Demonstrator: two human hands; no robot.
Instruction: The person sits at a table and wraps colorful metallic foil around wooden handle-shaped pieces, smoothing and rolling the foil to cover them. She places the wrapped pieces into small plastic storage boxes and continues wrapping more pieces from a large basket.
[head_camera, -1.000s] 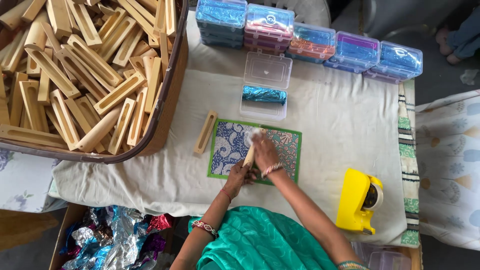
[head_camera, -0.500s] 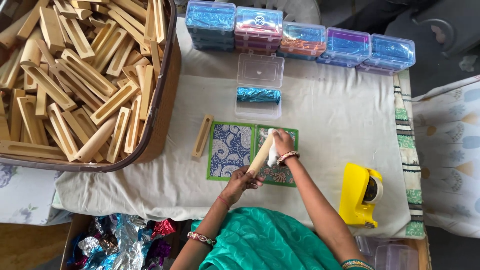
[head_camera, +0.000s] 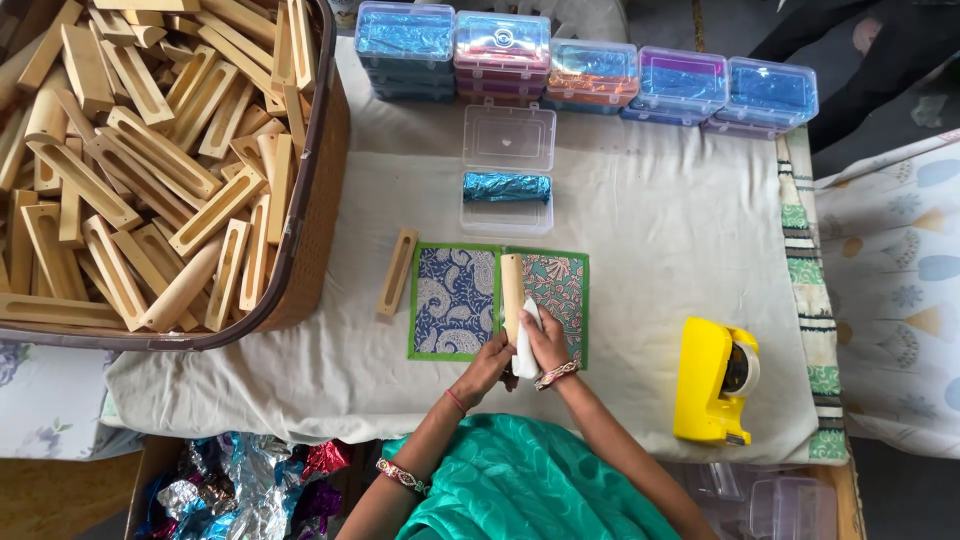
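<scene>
Bright, even daylight; soft shadows, sharp focus.

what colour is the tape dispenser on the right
The plastic tape dispenser is bright yellow, clearest in the head view.

The near end of the wooden block is covered by the right hand and the white cloth. The basket of wooden pieces is cut off at the top and left edges. The clear boxes at the bottom edge are only partly seen.
</scene>
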